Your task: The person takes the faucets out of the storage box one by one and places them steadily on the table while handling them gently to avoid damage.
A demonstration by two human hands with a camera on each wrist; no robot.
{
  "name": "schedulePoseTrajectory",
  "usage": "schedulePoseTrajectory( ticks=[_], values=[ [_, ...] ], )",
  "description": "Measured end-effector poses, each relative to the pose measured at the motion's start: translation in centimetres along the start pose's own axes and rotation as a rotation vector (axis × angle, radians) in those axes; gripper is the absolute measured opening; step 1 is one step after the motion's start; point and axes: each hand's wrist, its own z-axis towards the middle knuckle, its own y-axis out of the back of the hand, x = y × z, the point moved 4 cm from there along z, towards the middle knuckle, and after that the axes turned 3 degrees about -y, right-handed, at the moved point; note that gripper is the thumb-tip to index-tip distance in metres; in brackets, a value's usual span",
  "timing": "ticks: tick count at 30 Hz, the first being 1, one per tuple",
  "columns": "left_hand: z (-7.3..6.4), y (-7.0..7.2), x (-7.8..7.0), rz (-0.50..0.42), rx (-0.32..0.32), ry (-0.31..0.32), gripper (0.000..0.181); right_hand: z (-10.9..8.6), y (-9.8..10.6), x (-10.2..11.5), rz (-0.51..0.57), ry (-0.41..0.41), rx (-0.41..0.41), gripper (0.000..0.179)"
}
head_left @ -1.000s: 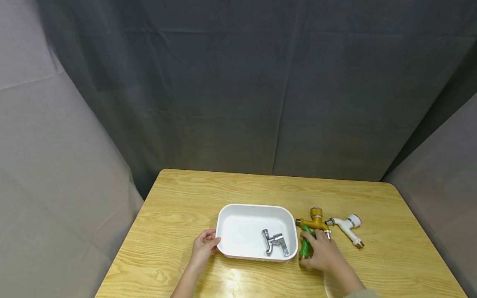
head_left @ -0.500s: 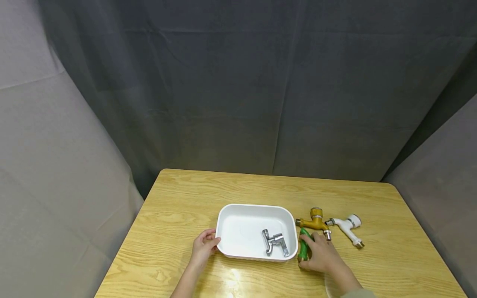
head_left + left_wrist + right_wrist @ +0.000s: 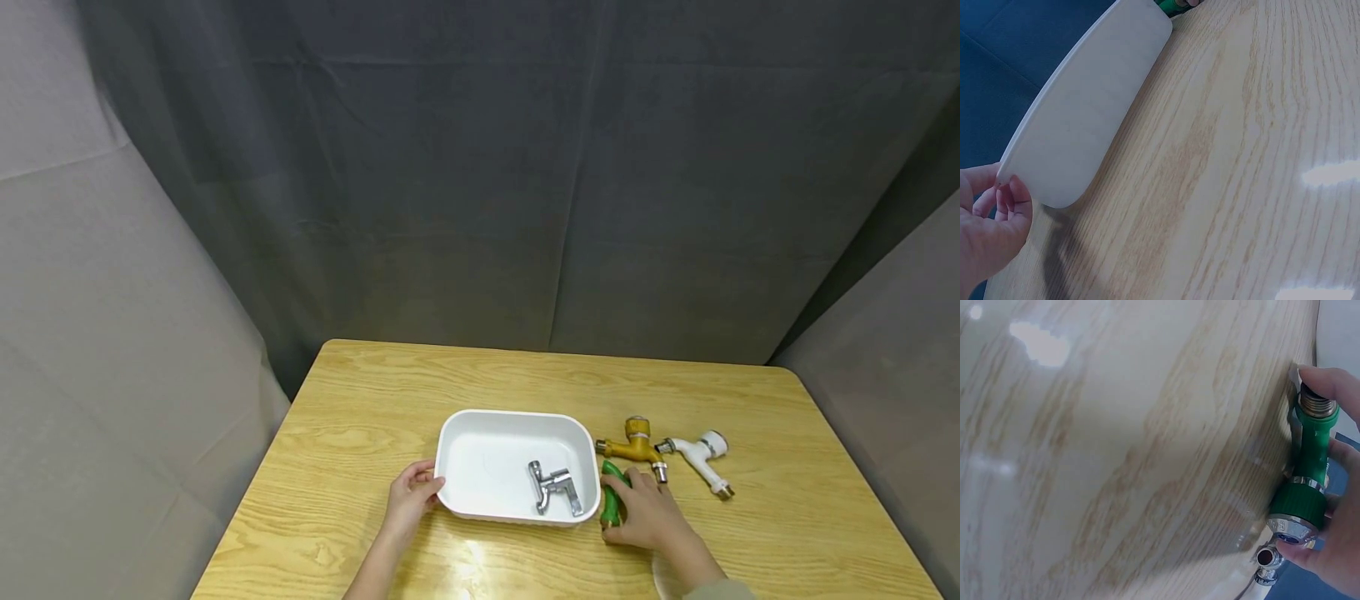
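Observation:
A white rectangular basin (image 3: 483, 467) stands on the table, a chrome faucet (image 3: 558, 482) lying in its right half. My left hand (image 3: 407, 502) grips the basin's left end, thumb and fingers at the rim; the left wrist view shows them pinching the basin wall (image 3: 1079, 112). Just right of the basin, my right hand (image 3: 651, 512) holds a green faucet (image 3: 1314, 447). In the right wrist view, the thumb is at its brass threaded end and a fingertip reaches its chrome-ringed knob. Part of the green body is hidden by the fingers.
Behind the right hand lies a yellow faucet (image 3: 636, 451) with a chrome spout. Further right is a white faucet (image 3: 699, 460), close to the yellow one. Grey cloth (image 3: 450, 208) hangs around the wooden table (image 3: 360, 392) at the back and sides.
My right hand has shifted slightly left and nearer to me with the green faucet, away from the yellow one. The left hand and basin have stayed put.

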Motion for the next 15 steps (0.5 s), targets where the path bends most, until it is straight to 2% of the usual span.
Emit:
schedulePoseTrajectory(
  ticks=[9, 15],
  values=[
    [0.08, 0.06, -0.04, -0.002, -0.011, 0.021, 0.039, -0.14, 0.07, 0.07, 0.008, -0.001, 0.012, 0.081],
    [-0.02, 0.0, -0.12, -0.009, 0.001, 0.009, 0.038, -0.31, 0.14, 0.18, 0.02, -0.011, 0.03, 0.083]
  ],
)
